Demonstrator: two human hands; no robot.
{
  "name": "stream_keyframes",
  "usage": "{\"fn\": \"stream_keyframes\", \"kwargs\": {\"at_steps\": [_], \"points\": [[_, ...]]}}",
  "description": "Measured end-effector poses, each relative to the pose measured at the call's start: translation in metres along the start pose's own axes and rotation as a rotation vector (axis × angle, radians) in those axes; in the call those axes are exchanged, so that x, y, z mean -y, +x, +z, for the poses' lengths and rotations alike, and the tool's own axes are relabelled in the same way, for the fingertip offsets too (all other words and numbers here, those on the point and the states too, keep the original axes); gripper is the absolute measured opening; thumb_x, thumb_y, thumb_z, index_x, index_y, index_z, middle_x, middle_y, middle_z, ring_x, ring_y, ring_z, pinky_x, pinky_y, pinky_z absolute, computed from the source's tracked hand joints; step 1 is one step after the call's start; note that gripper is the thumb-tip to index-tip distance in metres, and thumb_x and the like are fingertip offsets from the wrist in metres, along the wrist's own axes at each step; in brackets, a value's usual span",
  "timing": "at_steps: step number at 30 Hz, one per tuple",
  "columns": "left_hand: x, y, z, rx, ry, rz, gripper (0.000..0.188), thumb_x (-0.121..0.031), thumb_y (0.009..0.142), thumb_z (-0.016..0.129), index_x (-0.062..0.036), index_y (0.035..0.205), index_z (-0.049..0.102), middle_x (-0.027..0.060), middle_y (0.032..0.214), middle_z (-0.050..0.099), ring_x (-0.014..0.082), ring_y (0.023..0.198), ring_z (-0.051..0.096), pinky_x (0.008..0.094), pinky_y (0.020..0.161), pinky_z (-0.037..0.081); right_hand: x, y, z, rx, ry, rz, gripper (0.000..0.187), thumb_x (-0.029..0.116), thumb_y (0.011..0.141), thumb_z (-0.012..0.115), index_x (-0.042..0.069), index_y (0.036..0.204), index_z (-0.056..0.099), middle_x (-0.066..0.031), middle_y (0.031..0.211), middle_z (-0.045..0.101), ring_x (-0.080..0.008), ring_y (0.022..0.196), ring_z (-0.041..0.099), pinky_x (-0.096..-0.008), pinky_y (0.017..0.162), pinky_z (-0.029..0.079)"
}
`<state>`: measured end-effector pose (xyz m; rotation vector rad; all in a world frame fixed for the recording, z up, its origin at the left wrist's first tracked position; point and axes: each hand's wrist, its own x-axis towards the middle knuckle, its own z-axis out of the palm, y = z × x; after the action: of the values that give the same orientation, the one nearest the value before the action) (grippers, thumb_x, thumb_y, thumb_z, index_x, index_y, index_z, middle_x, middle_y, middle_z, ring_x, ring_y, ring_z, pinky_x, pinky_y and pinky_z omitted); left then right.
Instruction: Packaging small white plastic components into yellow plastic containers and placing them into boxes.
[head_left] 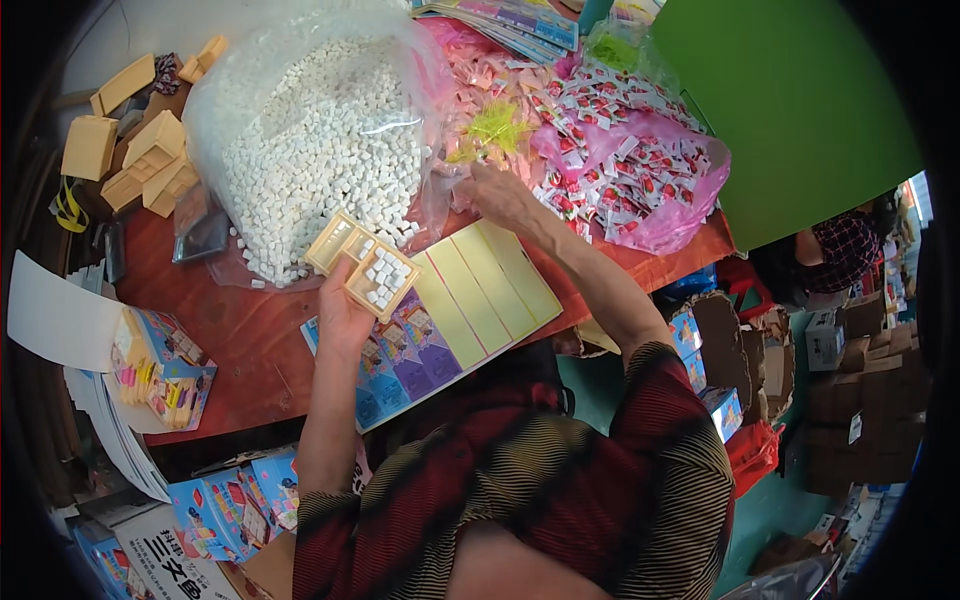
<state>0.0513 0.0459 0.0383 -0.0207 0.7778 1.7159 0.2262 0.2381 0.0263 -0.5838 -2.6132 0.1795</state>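
My left hand (343, 318) grips a small tan tray (398, 303) divided into compartments. White cubes (383, 278) fill its larger section. My right hand (500, 200) reaches across the table to the edge of a pile of pink packets (480, 75), fingers drawn together; what they hold, if anything, is too small to make out. Just beyond those fingers lies a bunch of yellow-green strands (497, 127). Left of it, a big clear bag (215, 120) spills over with white cubes. Under the tray rests a printed card sheet (490, 290) with yellow and blue-purple panels.
A pink bag (690, 225) of red-and-white packets sits at the right of the red table (265, 350). Empty tan trays (155, 150) are stacked at the far left. A printed box (170, 350) stands near the left edge. Cardboard boxes (865, 400) occupy the floor at right, near another person (840, 250).
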Motion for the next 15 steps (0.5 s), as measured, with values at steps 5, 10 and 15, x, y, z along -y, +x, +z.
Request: {"fn": "stream_keyframes", "kwargs": {"at_steps": [5,10,15], "points": [[-0.001,-0.001,-0.003,-0.015,-0.025,-0.008,0.033,-0.019,0.085,0.037,-0.0021,0.113,0.037,0.0131,0.108,0.047,0.0246,0.100,0.047,0.0397,0.085,0.039,0.001,0.003,0.000,0.106,-0.126,-0.039,0.010,0.006,0.066,0.048,0.003,0.074,0.053,-0.0130,0.074,0.047,-0.0286,0.072,0.050,-0.0367,0.061,0.042],[-0.005,-0.007,0.002,-0.017,-0.023,-0.025,0.035,-0.021,0.086,0.035,-0.0020,0.115,0.034,0.0139,0.109,0.045,0.0255,0.101,0.046,0.0405,0.086,0.038,-0.010,0.002,-0.022,-0.131,-0.045,-0.031,0.015,0.009,0.067,0.051,0.003,0.080,0.049,-0.0131,0.073,0.049,-0.0279,0.069,0.051,-0.0370,0.057,0.041],[-0.005,-0.009,0.009,-0.028,0.006,-0.009,0.034,-0.019,0.085,0.035,-0.0018,0.115,0.035,0.0134,0.112,0.044,0.0256,0.103,0.044,0.0400,0.088,0.036,-0.038,0.027,-0.035,-0.378,0.053,0.560,0.013,0.014,0.069,0.049,0.002,0.074,0.048,-0.0159,0.066,0.055,-0.0326,0.062,0.054,-0.0409,0.053,0.040]]}}
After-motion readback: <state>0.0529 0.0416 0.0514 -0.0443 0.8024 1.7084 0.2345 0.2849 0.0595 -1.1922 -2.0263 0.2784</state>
